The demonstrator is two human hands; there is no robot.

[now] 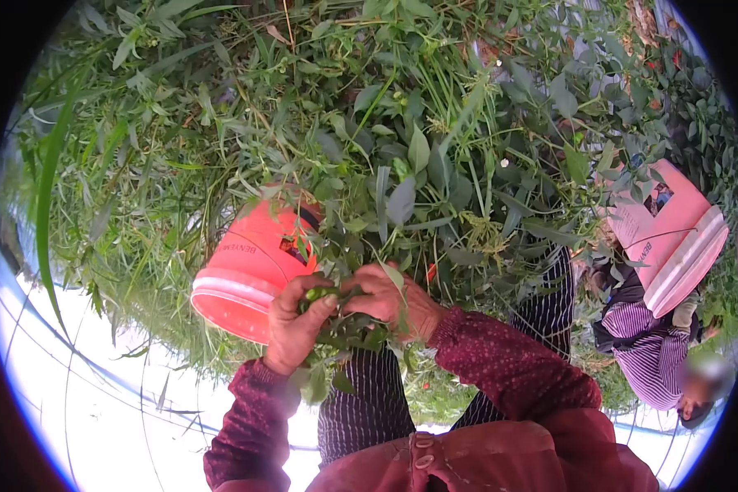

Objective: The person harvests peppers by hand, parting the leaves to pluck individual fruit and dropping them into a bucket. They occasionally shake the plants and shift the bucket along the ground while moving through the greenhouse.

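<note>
My left hand (pixel 299 324) closes thumb and fingers round a green pepper (pixel 321 293). Close beside it, my right hand (pixel 395 302) has its fingers curled in among the leaves at the pepper's end; what they pinch is hidden. Leafy pepper stems (pixel 361 332) hang around both hands. A red bucket (pixel 242 262) lies tilted just beyond my left hand, its pale rim towards me and its inside out of sight. Something small and red, perhaps a ripe pepper (pixel 432 272), shows among the leaves past my right hand.
Dense green plants (pixel 434 156) and tall grass (pixel 53 205) fill the area ahead. To the right, a co-worker (pixel 652 348) in a striped top appears upside down near another pink-red bucket (pixel 664 234). My striped trouser legs (pixel 365 402) stand among the plants.
</note>
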